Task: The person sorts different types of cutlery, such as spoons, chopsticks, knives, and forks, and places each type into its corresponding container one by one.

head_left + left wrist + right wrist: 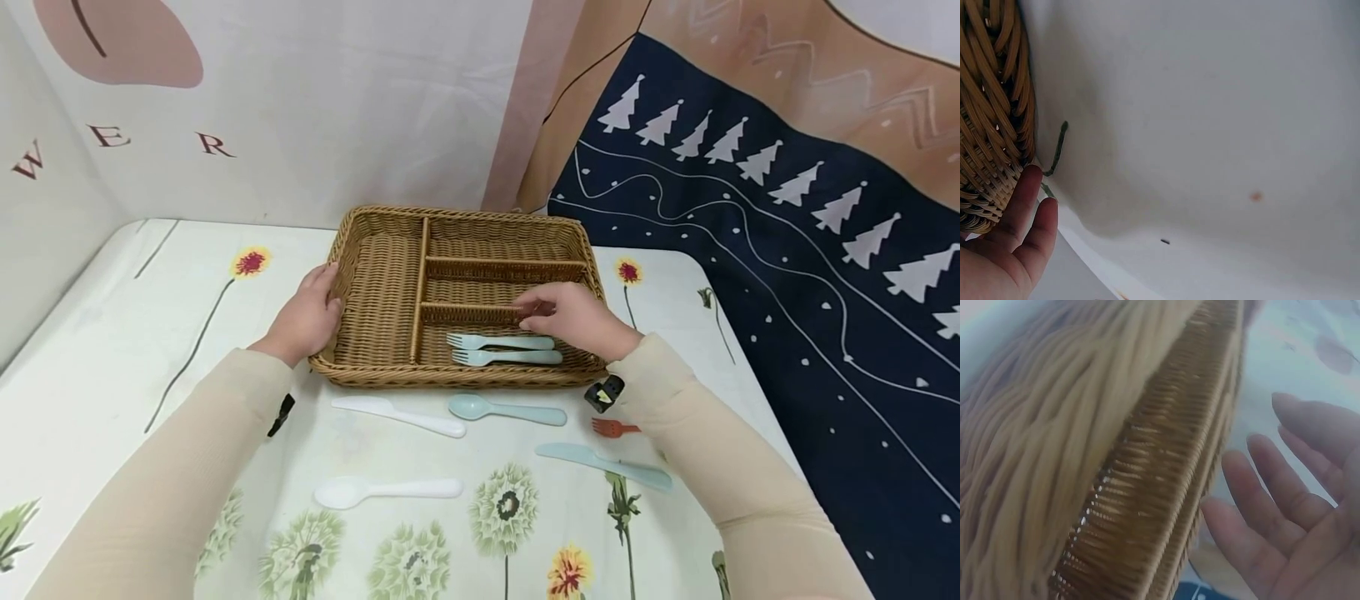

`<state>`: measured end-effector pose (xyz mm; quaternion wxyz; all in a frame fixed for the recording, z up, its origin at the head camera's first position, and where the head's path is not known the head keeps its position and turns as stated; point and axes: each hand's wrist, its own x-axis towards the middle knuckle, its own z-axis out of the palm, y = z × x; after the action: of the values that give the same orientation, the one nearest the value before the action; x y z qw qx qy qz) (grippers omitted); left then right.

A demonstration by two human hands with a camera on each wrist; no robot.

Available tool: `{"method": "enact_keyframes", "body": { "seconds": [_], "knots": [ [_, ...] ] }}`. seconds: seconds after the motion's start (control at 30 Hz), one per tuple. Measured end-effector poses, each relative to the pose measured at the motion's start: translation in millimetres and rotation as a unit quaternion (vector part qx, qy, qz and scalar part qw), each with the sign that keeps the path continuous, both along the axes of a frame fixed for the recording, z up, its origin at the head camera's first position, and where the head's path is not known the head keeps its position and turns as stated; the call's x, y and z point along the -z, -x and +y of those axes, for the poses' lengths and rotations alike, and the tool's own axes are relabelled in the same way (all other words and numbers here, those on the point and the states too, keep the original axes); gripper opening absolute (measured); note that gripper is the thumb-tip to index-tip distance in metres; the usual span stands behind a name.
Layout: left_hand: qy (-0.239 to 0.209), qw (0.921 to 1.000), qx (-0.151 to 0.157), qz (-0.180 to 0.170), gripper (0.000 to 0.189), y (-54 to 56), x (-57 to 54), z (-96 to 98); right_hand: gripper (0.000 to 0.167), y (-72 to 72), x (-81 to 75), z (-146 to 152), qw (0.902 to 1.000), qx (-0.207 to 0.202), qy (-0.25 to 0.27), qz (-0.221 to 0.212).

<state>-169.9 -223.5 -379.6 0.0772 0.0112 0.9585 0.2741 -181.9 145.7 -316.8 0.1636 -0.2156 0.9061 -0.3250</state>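
Observation:
A brown wicker basket [378, 287] with dividers stands at the back of the table. My left hand [303, 315] rests against its left side. In the left wrist view, two fairly straight fingers [1022, 203] lie along the woven outer wall. Over the right part of the basket is my right hand [573, 317], its fingers loosely bent and nothing seen between them. In the right wrist view those fingers [1275, 509] are spread and relaxed. Just below that hand, two light blue forks lie side by side in the front compartment, an upper fork [498, 342] and a lower fork [510, 357].
In front of the basket lie a white knife [397, 414], a light blue spoon [510, 410], a light blue knife [603, 465] and a white spoon [390, 490]. An orange-red fork [611, 427] is partly hidden by the right sleeve. A wall hanging [337, 108] rises behind.

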Motion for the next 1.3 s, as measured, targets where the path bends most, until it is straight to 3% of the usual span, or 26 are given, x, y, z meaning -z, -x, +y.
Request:
{"method": "enact_keyframes", "body": {
  "seconds": [0.3,1.3],
  "knots": [
    [0.005,1.0000,-0.001,-0.001,0.060,-0.1,-0.6,-0.2,0.036,-3.3,-0.2,31,0.9979,0.041,0.050,-0.008],
    [0.005,1.0000,-0.001,-0.002,0.061,-1.6,-2.3,0.9,0.035,-46.8,13.4,112,0.9916,0.118,0.046,-0.028]
  ]
}}
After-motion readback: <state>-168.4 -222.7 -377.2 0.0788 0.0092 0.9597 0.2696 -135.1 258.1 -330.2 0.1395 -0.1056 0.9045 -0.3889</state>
